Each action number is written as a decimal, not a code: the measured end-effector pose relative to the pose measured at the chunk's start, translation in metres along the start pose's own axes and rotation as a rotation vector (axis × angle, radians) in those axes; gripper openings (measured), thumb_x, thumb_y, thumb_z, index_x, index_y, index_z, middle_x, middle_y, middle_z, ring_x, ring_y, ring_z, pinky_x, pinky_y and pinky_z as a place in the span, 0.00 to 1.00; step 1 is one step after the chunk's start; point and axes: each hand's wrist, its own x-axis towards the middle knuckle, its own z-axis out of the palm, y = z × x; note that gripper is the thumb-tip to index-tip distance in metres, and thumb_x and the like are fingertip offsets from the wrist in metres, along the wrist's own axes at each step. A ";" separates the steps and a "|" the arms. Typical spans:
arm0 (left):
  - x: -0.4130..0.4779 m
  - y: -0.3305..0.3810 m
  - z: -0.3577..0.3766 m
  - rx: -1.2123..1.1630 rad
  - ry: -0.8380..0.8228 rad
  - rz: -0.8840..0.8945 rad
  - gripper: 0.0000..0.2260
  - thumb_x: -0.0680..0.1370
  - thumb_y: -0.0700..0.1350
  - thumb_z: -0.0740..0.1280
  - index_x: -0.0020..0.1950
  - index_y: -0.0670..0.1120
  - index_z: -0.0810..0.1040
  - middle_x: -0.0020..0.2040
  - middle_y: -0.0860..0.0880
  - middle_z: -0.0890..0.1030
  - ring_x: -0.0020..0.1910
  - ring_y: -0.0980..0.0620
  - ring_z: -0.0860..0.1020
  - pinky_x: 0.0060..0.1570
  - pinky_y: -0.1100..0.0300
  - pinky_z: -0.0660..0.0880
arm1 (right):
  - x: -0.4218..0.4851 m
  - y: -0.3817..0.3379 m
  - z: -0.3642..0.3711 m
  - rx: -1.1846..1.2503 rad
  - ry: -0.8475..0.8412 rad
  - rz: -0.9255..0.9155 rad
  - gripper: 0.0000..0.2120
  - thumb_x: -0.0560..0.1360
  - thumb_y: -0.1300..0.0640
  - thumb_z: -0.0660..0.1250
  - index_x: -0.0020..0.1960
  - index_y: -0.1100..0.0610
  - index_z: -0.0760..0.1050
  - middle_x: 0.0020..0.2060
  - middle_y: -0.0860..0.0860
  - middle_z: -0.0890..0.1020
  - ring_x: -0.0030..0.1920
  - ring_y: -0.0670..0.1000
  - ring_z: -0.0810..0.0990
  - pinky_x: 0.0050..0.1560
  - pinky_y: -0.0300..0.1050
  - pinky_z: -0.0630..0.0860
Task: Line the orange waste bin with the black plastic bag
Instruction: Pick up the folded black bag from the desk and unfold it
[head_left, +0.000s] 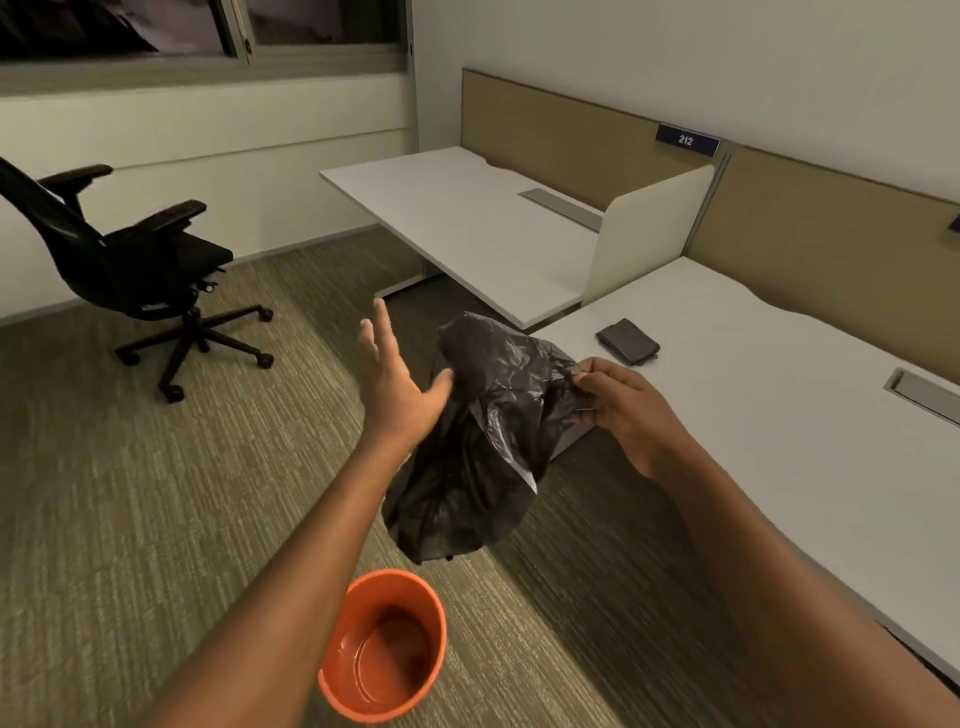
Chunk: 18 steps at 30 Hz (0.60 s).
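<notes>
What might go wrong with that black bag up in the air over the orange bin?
1. Only the right hand pinches the black plastic bag; the left hand is spread open, barely touching it. That one grip might slip and drop the bag on the carpet.
2. The bag looks crumpled with no mouth open yet, so it may not spread over the orange waste bin.
</notes>
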 end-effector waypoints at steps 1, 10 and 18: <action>-0.001 -0.001 0.004 0.041 -0.038 0.025 0.54 0.74 0.51 0.76 0.82 0.56 0.35 0.82 0.36 0.44 0.82 0.38 0.46 0.76 0.43 0.53 | 0.000 -0.004 0.000 0.030 -0.023 0.007 0.17 0.83 0.60 0.60 0.40 0.51 0.80 0.39 0.52 0.83 0.42 0.50 0.81 0.44 0.44 0.79; 0.012 0.029 0.040 0.199 -0.237 0.399 0.15 0.78 0.42 0.69 0.64 0.49 0.81 0.70 0.46 0.77 0.72 0.45 0.70 0.73 0.41 0.64 | 0.010 -0.022 -0.004 -0.204 0.135 0.081 0.08 0.83 0.54 0.61 0.54 0.56 0.78 0.52 0.58 0.82 0.50 0.56 0.82 0.53 0.50 0.80; 0.018 0.062 0.043 0.329 -0.091 0.218 0.13 0.81 0.41 0.59 0.37 0.51 0.69 0.32 0.56 0.72 0.35 0.51 0.75 0.30 0.60 0.61 | -0.044 0.000 0.064 -0.689 0.408 -0.338 0.46 0.66 0.19 0.63 0.74 0.43 0.61 0.55 0.44 0.79 0.51 0.42 0.80 0.46 0.42 0.81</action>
